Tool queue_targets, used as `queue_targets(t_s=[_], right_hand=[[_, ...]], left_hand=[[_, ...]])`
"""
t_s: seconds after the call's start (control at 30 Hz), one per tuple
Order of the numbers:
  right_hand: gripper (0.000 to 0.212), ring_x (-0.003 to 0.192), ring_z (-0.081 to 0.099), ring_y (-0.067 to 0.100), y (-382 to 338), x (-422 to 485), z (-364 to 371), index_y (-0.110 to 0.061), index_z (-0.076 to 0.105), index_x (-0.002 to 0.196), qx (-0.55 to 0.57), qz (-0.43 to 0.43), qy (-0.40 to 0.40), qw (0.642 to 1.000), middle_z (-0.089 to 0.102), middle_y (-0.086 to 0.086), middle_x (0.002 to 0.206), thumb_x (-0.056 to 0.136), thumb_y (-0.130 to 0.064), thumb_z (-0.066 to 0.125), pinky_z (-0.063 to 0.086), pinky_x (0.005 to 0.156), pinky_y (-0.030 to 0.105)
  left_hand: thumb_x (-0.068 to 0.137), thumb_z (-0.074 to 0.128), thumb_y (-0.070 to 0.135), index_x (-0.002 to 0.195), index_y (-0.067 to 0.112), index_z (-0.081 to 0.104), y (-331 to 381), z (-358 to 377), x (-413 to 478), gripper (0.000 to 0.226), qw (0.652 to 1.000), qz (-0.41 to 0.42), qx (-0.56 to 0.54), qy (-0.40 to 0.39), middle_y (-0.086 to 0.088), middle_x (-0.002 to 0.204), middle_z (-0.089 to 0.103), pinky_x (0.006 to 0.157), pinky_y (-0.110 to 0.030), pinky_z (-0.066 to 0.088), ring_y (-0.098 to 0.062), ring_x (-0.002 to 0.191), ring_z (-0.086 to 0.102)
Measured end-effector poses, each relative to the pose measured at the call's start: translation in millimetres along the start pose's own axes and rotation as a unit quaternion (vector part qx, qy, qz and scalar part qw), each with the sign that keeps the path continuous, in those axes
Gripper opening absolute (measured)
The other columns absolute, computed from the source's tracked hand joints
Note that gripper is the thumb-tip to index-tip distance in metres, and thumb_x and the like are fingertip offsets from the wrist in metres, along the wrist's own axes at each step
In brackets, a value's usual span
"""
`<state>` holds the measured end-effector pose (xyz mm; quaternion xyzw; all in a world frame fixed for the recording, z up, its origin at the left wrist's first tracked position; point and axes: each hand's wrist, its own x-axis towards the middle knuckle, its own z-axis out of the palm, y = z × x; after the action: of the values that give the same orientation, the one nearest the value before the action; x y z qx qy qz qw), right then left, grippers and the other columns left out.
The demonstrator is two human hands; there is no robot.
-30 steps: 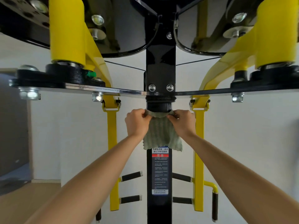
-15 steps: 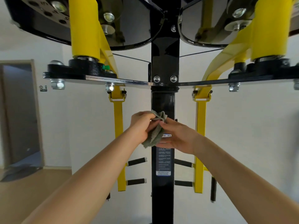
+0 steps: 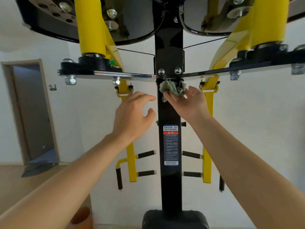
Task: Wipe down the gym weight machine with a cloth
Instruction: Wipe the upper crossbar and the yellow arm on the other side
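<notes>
The weight machine's black centre post (image 3: 170, 113) rises in front of me, with yellow arms on both sides and a black cross plate above. A crumpled grey-green cloth (image 3: 173, 89) sits bunched against the post just under the cross plate. My right hand (image 3: 188, 103) presses the cloth against the post with fairly straight fingers. My left hand (image 3: 133, 116) hovers left of the post, fingers loosely spread and holding nothing, a short gap from the cloth.
A warning label (image 3: 170, 144) is stuck lower on the post. Yellow side bars (image 3: 130, 146) with black handle grips (image 3: 146, 154) flank it. A black padded seat (image 3: 175, 219) lies below. A doorway (image 3: 31, 109) opens at the left wall.
The cloth, first held spread by both hands, was bunched up. My left hand has let go and moved left; my right hand has carried the cloth up under the cross plate.
</notes>
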<state>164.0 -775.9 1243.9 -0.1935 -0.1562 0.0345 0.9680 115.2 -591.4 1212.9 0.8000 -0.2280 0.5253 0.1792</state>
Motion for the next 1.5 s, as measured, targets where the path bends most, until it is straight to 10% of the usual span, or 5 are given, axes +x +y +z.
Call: queue_targets(t_s=[0.17,0.43,0.73,1.07,1.5], right_hand=[[0.057,0.138,0.04,0.048,28.3,15.1,19.5,-0.011,0.044,0.146,0.102,0.059,-0.093,0.989,0.046,0.023,0.149,0.105,-0.048,0.03,0.029,0.11,0.071],[0.062,0.132,0.049,0.048,58.7,-8.2,36.9,-0.01,0.045,0.146,0.084,0.106,-0.122,0.983,0.053,0.025,0.142,0.105,-0.053,0.028,0.035,0.11,0.065],[0.063,0.142,0.037,0.044,31.6,-10.6,35.8,-0.015,0.039,0.152,0.078,0.036,-0.086,0.993,0.045,0.02,0.15,0.103,-0.054,0.026,0.028,0.116,0.062],[0.07,0.139,0.042,0.043,91.6,-21.5,59.7,-0.016,0.04,0.15,0.07,0.156,-0.142,0.975,0.047,0.019,0.15,0.101,-0.062,0.02,0.03,0.111,0.066],[0.067,0.148,0.026,0.044,20.9,1.3,23.1,-0.015,0.032,0.155,0.123,0.025,-0.045,0.991,0.035,0.019,0.158,0.104,-0.056,0.018,0.017,0.121,0.058]], left_hand=[[0.086,0.061,0.025,0.116,0.014,0.072,1.0,-49.9,9.5,0.034,0.953,0.166,0.228,0.107,-0.006,0.124,0.067,0.09,-0.042,0.047,-0.03,0.115,0.057],[0.091,0.052,0.036,0.141,0.016,0.054,-19.2,-105.0,7.8,0.054,0.89,0.145,0.425,0.081,-0.007,0.149,0.051,0.104,-0.049,0.033,-0.031,0.136,0.044],[0.089,0.056,0.026,0.142,0.011,0.052,-26.4,-113.5,8.8,0.055,0.883,0.17,0.43,0.077,-0.009,0.147,0.052,0.102,-0.049,0.036,-0.033,0.134,0.044],[0.087,0.053,0.022,0.143,0.004,0.049,-21.6,-112.4,2.9,0.059,0.893,0.141,0.423,0.066,-0.01,0.151,0.048,0.109,-0.051,0.034,-0.034,0.137,0.041],[0.087,0.056,0.031,0.139,0.002,0.048,-20.5,-88.6,4.0,0.06,0.91,0.099,0.384,0.118,-0.015,0.145,0.051,0.117,-0.053,0.027,-0.034,0.134,0.036]])
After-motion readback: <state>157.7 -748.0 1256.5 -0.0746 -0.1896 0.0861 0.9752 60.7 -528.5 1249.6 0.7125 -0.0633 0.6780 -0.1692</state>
